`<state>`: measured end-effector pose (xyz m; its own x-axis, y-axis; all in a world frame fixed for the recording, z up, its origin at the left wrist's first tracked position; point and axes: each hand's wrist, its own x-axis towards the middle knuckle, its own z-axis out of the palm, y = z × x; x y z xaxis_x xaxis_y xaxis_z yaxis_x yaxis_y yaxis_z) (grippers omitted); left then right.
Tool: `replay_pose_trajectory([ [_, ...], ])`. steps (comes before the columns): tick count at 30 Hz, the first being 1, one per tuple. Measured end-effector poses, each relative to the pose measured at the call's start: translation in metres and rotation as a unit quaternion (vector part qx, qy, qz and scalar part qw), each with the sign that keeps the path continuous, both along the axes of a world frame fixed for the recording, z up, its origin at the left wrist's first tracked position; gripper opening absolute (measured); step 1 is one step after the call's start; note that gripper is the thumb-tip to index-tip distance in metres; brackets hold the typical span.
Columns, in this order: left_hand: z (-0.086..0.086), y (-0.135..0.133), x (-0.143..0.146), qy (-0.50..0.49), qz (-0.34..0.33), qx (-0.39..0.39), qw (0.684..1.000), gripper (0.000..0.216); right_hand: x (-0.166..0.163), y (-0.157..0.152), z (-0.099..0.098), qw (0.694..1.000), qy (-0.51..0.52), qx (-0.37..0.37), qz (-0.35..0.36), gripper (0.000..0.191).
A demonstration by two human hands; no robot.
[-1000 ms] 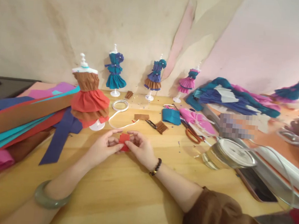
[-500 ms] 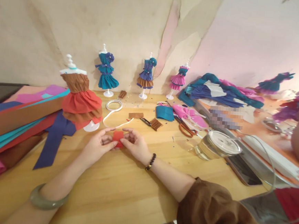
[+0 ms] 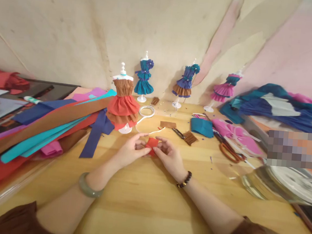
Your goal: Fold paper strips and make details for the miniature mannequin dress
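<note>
A small piece of red crepe paper [image 3: 152,143] is pinched between both hands above the wooden table. My left hand [image 3: 132,149] grips its left side with thumb and fingers. On the other side my right hand [image 3: 170,156] holds it, thumb in front. Just beyond the hands stands a small white mannequin [image 3: 123,77] in a brown and red ruffled dress [image 3: 124,105]. A roll of white tape [image 3: 146,111] lies behind the hands, its loose end curling toward them. Near it are a flat brown strip [image 3: 168,124] and a folded brown pleated piece [image 3: 190,138].
Three more dressed mannequins, among them a teal one [image 3: 144,81], line the wall. Long coloured paper strips [image 3: 72,117] cover the left. To the right lie orange-handled scissors [image 3: 229,152], a folded teal piece [image 3: 202,127], pink paper [image 3: 234,135] and a glass jar [image 3: 261,181].
The view has swung left, so the table's contents sit farther right. Both hands still hold the red paper, whose top edge now looks more pointed.
</note>
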<state>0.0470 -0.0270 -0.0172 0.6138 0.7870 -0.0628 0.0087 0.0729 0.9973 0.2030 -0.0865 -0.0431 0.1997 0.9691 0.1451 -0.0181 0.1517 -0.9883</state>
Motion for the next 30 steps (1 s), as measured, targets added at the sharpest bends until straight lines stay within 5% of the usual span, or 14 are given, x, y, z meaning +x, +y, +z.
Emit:
replay_pose_trajectory([
  [30, -0.0023, -0.002, -0.0002, 0.032, -0.005, 0.04, 0.999, 0.055, -0.0032, -0.0058, 0.0056, 0.999, -0.032, -0.008, -0.015, 0.04],
])
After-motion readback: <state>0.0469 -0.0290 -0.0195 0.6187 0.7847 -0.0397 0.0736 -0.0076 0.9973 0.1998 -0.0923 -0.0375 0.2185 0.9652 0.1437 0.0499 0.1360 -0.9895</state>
